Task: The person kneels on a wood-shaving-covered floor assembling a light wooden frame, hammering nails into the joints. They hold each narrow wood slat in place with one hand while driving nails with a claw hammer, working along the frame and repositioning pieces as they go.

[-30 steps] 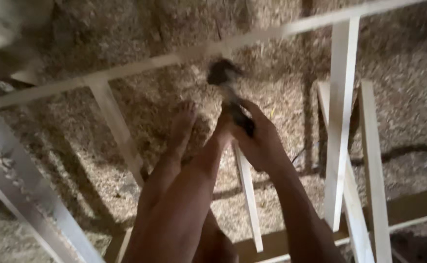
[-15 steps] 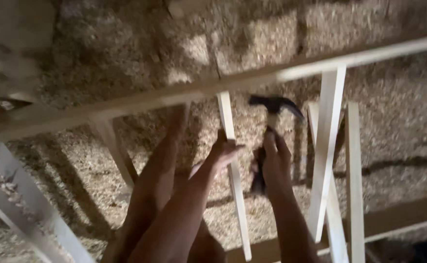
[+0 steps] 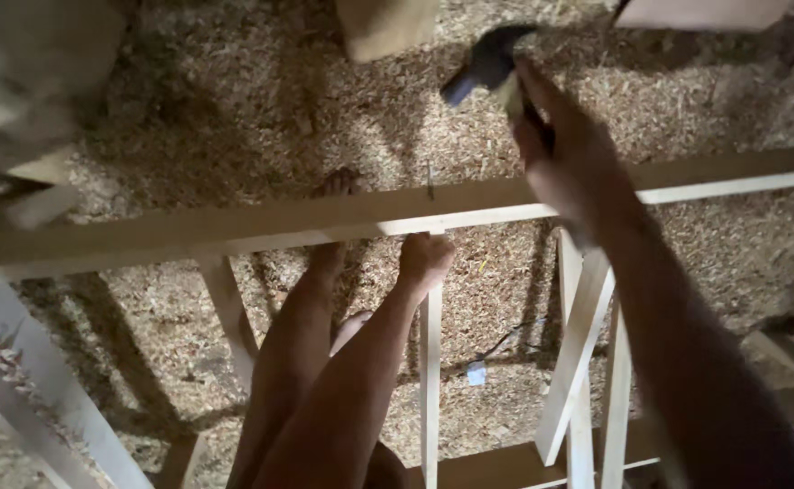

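One hammer [image 3: 490, 62] is up high, gripped tight in the right hand [image 3: 567, 154] above the long wooden rail [image 3: 234, 226]. Left hand [image 3: 426, 258] clenches the upright slat [image 3: 430, 380] just under that rail, sawdust floor [image 3: 234, 118] all around below.

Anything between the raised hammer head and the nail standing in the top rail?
Nothing visible. The hammer, held in the right hand, is raised above the nail in the top rail. The left hand grips the upright slat below the rail.
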